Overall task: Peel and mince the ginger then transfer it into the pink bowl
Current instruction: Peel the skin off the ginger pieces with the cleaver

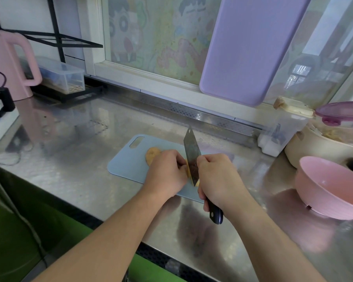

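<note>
A pale blue cutting board lies on the steel counter. On it sits a piece of ginger, tan and yellowish, mostly hidden under my left hand, whose curled fingers hold it down. My right hand grips the dark handle of a cleaver, its blade upright and set against the ginger right next to my left fingertips. A yellow bit of ginger shows at the blade's lower edge. The pink bowl stands at the right on the counter, apart from the board.
A cream pot and a clear container stand behind the pink bowl. A purple board leans on the window. At the left are a pink kettle, a clear box and a white device.
</note>
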A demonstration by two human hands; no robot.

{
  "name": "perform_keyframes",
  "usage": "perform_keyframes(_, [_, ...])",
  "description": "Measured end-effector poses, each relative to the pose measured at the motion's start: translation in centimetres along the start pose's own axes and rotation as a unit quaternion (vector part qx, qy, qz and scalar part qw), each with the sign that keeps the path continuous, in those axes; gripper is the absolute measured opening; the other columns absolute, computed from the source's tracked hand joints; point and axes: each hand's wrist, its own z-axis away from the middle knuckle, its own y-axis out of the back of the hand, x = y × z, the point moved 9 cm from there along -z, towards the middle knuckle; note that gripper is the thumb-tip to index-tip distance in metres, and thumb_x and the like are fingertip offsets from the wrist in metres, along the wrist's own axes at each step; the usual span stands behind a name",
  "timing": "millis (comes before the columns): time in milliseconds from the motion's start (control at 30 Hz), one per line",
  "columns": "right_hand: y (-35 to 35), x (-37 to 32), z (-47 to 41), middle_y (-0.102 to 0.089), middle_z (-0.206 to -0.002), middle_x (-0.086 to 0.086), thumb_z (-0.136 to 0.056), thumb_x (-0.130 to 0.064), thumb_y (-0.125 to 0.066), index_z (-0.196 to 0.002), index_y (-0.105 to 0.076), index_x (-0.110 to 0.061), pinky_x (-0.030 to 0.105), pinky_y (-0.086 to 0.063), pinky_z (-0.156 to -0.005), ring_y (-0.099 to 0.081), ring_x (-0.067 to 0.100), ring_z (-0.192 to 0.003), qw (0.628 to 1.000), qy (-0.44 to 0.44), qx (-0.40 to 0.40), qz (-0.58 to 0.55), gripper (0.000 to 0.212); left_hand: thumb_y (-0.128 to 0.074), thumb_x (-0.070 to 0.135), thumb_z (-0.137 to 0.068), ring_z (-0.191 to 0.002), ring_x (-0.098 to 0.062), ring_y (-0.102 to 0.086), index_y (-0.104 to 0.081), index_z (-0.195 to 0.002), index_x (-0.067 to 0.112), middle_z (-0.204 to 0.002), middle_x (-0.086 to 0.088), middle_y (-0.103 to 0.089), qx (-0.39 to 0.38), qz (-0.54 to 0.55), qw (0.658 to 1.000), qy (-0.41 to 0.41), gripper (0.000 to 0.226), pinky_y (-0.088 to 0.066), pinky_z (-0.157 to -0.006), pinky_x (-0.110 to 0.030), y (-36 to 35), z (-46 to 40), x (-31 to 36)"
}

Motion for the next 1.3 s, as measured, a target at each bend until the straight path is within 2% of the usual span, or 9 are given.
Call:
perform_keyframes(233, [-0.5,-0.5,0.0,-0.057,-0.051,0.005,-0.102,-0.022,-0.041,-0.069,-0.047,-0.022,0.02,-0.045,-0.041,-0.053,0.018,-0.033,1.0,-0.007,-0.008,0.012,0.034,-0.067,0.018,-0.091,-0.076,-0.009,-0.066,-0.071,-0.088,0.024,-0.081,0.008,-0.07,-0.004,0.003,1.0,0.001,0.008,-0.059,-0.074,-0.038,0.1,0.0,0.0])
perform_keyframes(367, [-0.7,-0.3,0.3,-0.055,-0.047,0.013,-0.101,-0.011,-0.033,-0.07,-0.047,-0.014,0.019,-0.037,-0.037,-0.048,0.024,-0.027,0.999,-0.035,-0.013,-0.038,0.033,-0.065,0.016,-0.092,-0.077,-0.01,-0.066,-0.071,-0.089,0.023,-0.082,0.007,-0.07,-0.005,-0.001,1.0,0.007,0.009,-0.06,-0.075,-0.038,0.1,0.1,0.1])
perform_keyframes(500, [0.2,0.1,0.6,-0.053,-0.051,0.02,-0.099,-0.011,-0.033,-0.071,-0.045,-0.011,0.02,-0.032,-0.036,-0.045,0.026,-0.026,0.998,-0.042,0.006,-0.056,0.031,-0.065,0.016,-0.093,-0.078,-0.01,-0.066,-0.07,-0.09,0.024,-0.084,0.008,-0.07,-0.001,-0.004,1.0,0.007,0.009,-0.06,-0.077,-0.038,0.2,0.0,0.1])
perform_keyframes(833, [0.2,0.3,1.0,-0.052,-0.05,0.019,-0.101,-0.012,-0.034,-0.078,-0.049,-0.008,0.024,-0.034,-0.038,-0.043,0.025,-0.027,0.997,-0.039,-0.007,-0.062,0.027,-0.066,0.016,-0.091,-0.079,-0.01,-0.066,-0.069,-0.085,0.027,-0.082,0.01,-0.069,-0.001,0.003,1.0,0.0,0.012,-0.06,-0.077,-0.041,0.2,0.1,0.2])
perform_keyframes(967, [0.5,0.2,0.7,-0.052,-0.05,0.019,-0.1,-0.014,-0.034,-0.087,-0.048,0.004,0.023,-0.034,-0.038,-0.045,0.027,-0.029,0.998,-0.034,0.003,-0.059,0.026,-0.066,0.015,-0.091,-0.079,-0.012,-0.066,-0.069,-0.085,0.025,-0.081,0.008,-0.07,-0.003,0.005,1.0,0.005,0.012,-0.06,-0.078,-0.042,0.2,0.1,0.1])
perform_keyframes(1100, [0.3,0.5,0.6,-0.052,-0.05,0.018,-0.101,-0.013,-0.034,-0.094,-0.051,0.007,0.024,-0.034,-0.039,-0.044,0.026,-0.028,0.997,-0.047,-0.008,-0.065,0.027,-0.066,0.015,-0.092,-0.079,-0.013,-0.066,-0.07,-0.086,0.024,-0.081,0.007,-0.07,-0.001,0.001,1.0,0.003,0.012,-0.059,-0.079,-0.042,0.3,0.2,0.2])
perform_keyframes(1300, [0.1,0.3,0.7,-0.052,-0.048,0.017,-0.101,-0.014,-0.034,-0.085,-0.054,-0.001,0.025,-0.036,-0.04,-0.045,0.026,-0.027,0.997,-0.042,-0.002,-0.057,0.029,-0.065,0.014,-0.092,-0.08,-0.012,-0.066,-0.07,-0.085,0.024,-0.082,0.008,-0.069,-0.003,-0.002,1.0,-0.001,0.013,-0.059,-0.078,-0.041,0.4,0.3,0.5])
